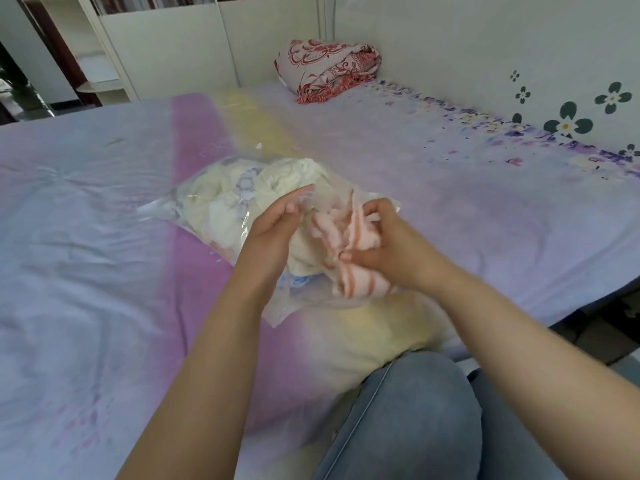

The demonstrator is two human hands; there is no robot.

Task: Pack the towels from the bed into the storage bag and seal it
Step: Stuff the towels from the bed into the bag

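Fluffy striped towel (pixel 349 258), white with orange-pink bands, is bunched at the mouth of a crinkly clear plastic bag (pixel 194 206) already stuffed with cream towels (pixel 221 199). Right hand (pixel 377 244) is curled tight around it. Left hand (pixel 273 223) looks like it's pinching the bag's edge, blurry though. All sits mid-bed on the smooth pastel sheet (pixel 86 237).

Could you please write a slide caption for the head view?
Right hand stuffs a pink-striped white towel into the clear plastic storage bag while left hand holds its mouth open.
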